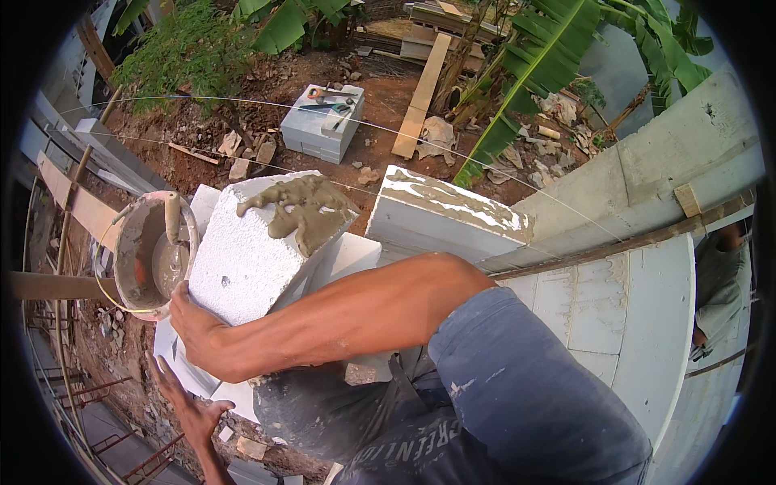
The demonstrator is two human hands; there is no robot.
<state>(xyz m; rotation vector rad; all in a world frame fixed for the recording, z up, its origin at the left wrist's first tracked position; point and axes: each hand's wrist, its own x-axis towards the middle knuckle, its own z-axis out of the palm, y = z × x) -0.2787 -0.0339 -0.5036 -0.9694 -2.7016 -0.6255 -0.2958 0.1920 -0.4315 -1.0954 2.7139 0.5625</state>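
My right arm reaches across from the right, and my right hand [196,330] grips the near left edge of a white lightweight concrete block [242,259]. The block is tilted, with wet grey mortar [299,208] spread over its upper face. Part of that hand's grip is hidden behind the block and wrist. Lower down, my left hand [190,408] is open with fingers spread, apart from the block. Left of the block is a bucket [129,279] with mortar inside and a trowel [171,218] standing in it. More white blocks [347,257] lie beneath the held one.
Behind the held block, a laid block [436,217] carries patchy mortar beside a concrete column [647,186]. A string line [404,133] crosses the view. Tools lie on stacked blocks [315,137] on the soil. A block wall [614,323] stands at right; another person [718,283] is at the far right.
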